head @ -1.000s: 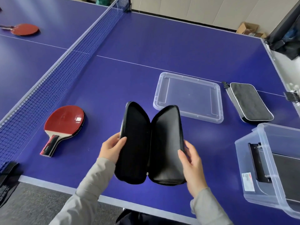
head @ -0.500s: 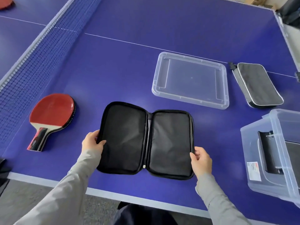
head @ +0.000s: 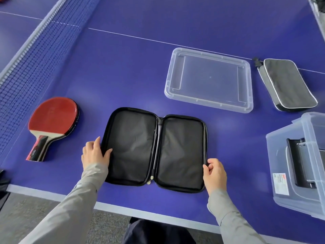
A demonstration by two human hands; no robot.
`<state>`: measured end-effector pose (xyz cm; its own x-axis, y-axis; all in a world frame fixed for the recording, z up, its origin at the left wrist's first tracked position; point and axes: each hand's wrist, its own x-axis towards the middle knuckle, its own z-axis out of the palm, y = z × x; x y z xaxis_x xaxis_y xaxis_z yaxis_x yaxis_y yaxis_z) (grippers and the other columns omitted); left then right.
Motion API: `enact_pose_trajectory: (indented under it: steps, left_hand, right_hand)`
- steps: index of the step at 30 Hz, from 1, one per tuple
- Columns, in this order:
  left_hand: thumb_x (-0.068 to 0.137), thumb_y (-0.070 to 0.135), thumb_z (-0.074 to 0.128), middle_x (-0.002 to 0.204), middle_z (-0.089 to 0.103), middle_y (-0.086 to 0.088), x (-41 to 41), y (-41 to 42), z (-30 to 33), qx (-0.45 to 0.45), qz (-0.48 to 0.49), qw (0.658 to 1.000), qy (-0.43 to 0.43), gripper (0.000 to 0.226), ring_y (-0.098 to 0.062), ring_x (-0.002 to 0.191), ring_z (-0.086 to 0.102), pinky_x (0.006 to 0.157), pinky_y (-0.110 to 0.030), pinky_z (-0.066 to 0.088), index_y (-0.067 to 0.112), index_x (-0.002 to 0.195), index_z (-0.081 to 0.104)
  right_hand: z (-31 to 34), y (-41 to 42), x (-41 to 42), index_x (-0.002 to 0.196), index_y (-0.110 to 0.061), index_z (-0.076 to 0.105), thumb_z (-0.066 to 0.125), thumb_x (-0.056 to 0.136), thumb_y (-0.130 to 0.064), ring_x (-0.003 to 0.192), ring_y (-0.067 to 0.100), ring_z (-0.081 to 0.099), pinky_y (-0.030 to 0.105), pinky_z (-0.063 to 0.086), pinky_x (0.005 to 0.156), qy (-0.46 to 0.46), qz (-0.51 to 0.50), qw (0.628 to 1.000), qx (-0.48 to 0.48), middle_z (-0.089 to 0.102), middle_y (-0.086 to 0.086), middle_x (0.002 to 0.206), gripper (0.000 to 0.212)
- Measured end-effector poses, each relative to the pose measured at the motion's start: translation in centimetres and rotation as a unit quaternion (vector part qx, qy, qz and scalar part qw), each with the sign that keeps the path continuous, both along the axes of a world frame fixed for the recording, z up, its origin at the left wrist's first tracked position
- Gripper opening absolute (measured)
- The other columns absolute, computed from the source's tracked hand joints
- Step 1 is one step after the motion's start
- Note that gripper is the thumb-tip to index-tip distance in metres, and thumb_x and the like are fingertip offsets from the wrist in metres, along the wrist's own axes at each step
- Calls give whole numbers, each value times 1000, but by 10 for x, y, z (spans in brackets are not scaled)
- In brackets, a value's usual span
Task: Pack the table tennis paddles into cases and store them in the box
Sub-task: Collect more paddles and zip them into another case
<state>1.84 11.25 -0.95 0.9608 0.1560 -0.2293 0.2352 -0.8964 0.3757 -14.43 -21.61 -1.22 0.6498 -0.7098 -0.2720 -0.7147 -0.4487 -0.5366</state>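
Case [head: 154, 148] flat open between hands

Bare hands, long light-grey sleeves [head: 73, 205] on both arms, dark trousers [head: 158, 233].

The table [head: 123, 67] is deep blue-violet with thin white lines and a pale edge. At the left of the frame, the net [head: 26, 64] is dark mesh with a white band. The paddle [head: 51, 124] is red, its handle black, red and tan. The open case [head: 154, 148] is black inside. The closed case [head: 286, 83], upper right, is dark grey with white piping. Both sleeves [head: 79, 205] are light grey.
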Motion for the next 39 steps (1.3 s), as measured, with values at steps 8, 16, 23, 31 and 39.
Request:
enact_pose_trajectory:
  steps: [8, 16, 23, 31, 39]
  left_hand:
    - [89, 48, 53, 147, 30, -5, -25, -8, 5, 65, -49, 996, 33, 77, -28, 133, 29, 105, -41, 29, 14, 148, 20]
    - [90, 49, 50, 150, 28, -4, -21, 21, 22, 44, -31, 999, 10, 73, -25, 136, 26, 107, -41, 26, 14, 148, 21]
    - [84, 33, 67, 141, 42, -14, 12, 107, 37, 53, 13, 996, -74, 65, -35, 129, 37, 101, -52, 30, 6, 137, 42]
    - [74, 41, 75, 131, 48, -16, 50, 174, 22, -5, 112, 994, 3, 75, -36, 124, 39, 99, -51, 34, 10, 134, 44]
    - [72, 26, 78, 113, 51, -16, 61, 178, 5, -78, 151, 985, 5, 50, -35, 112, 41, 94, -46, 39, 5, 111, 55]
  right_hand:
    - [3, 0, -7, 113, -7, 56, 61, 89, -15, 82, 21, 50, 28, 37, 70, -19, 1, 1000, 11, 50, 1, 95, 26]
    - [13, 7, -14, 127, -4, 49, 68, 84, -18, 113, 30, 47, 47, 47, 90, -25, 29, 999, -20, 53, 15, 120, 49]
    - [21, 15, -10, 132, -5, 46, 68, 85, -20, 122, 32, 41, 48, 40, 98, 14, 6, 1000, -14, 49, 16, 128, 54]
    - [20, 32, 3, 128, -5, 49, 68, 84, -18, 121, 35, 45, 50, 38, 96, 43, -27, 997, -59, 50, 18, 128, 51]
    - [23, 35, 15, 129, 0, 49, 67, 85, -17, 122, 40, 44, 50, 35, 104, 105, -3, 988, -110, 50, 26, 126, 51]
